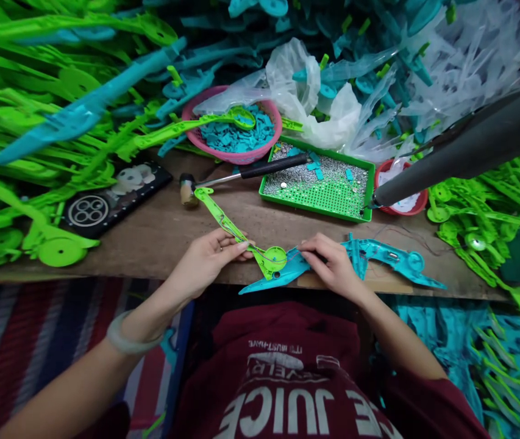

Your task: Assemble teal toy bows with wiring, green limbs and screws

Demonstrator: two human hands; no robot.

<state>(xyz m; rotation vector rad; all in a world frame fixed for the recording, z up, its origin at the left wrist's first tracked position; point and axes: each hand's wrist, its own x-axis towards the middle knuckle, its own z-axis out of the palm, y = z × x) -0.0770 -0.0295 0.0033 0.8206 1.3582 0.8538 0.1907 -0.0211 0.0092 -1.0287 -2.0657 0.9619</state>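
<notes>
My left hand [214,259] is closed on a long green plastic part [218,216] with a round disc end, its fingers pinching the narrow arm. Thin wires [266,252] run along this part and across the disc toward my right hand [330,262]. The right thumb and fingertips are pinched together at the wire, just over a teal plastic shell [287,275]. The green disc end overlaps the left half of that shell. Farther right, the teal shell [385,256] continues along the table edge, with its hollow inner side up and small fittings inside.
A hammer [250,171] rests with its handle on a green tray [319,210] of small metal pieces. Behind stand a pink basket [232,157] of teal pieces and a red bowl [417,207]. A grey tool [461,143] juts in from the right. Green parts [58,247] and a phone [117,198] lie left.
</notes>
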